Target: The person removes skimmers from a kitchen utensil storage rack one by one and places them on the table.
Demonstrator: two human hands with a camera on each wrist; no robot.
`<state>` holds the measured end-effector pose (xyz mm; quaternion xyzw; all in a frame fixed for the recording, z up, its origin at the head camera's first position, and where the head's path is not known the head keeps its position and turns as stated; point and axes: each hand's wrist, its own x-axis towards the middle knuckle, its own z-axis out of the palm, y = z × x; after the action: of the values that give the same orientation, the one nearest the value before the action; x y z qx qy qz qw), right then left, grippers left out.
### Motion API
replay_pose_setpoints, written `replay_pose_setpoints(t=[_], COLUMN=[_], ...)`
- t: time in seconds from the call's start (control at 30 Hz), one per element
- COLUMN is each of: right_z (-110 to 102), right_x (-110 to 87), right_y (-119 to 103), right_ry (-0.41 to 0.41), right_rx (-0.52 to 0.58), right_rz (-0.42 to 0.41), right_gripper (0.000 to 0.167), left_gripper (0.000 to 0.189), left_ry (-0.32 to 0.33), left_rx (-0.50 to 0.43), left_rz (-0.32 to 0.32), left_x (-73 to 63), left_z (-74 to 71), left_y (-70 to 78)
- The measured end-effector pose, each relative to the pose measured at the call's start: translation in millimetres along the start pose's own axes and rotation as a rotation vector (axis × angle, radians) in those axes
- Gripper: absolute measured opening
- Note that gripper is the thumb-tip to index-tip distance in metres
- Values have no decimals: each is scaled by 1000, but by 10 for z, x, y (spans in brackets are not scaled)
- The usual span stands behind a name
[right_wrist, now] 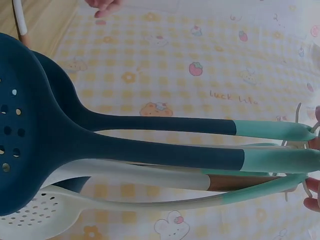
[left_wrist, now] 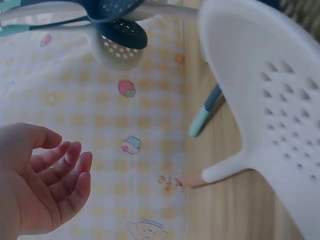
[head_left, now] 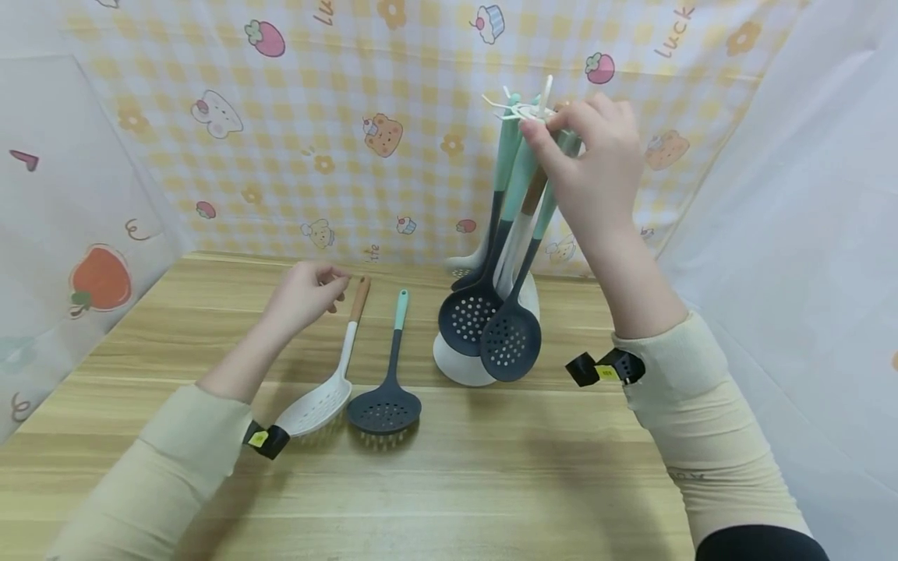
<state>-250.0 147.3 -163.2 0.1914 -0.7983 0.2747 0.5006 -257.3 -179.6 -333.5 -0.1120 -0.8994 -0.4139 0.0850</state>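
With your right hand (head_left: 596, 156) pinching the white multi-hook stand (head_left: 463, 368) and your relaxed left hand (head_left: 305, 296) empty left of it, uneven pulling could unhook its foremost black, green-handled perforated skimmer (head_left: 510, 343).

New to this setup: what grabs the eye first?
First, the bunch of hanging utensils on the white rack, right of centre, with the right hand pinching at the hooks on top. Next, left of the rack, a white skimmer and a dark skimmer lie side by side on the table, the empty left hand near the white one's brown handle. Behind it all hangs a yellow-checked cloth.
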Motion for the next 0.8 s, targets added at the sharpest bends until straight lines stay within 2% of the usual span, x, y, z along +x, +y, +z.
replay_pose_setpoints(t=[0.1, 0.33, 0.57, 0.8], right_z=[-25, -61, -50, -132], right_x=[3, 23, 47, 87], right_y=[32, 210, 329, 361], right_ry=[-17, -22, -13, -32], right_rx=[12, 113, 218, 318], right_rz=[-24, -196, -241, -298], right_gripper=[34, 22, 21, 27], left_gripper=[25, 24, 24, 22], left_ry=[-28, -71, -125, -145], left_rx=[2, -40, -75, -51], left_rz=[12, 39, 43, 115], left_x=[0, -14, 0, 30], left_z=[-4, -15, 8, 35], left_y=[120, 394, 571, 711])
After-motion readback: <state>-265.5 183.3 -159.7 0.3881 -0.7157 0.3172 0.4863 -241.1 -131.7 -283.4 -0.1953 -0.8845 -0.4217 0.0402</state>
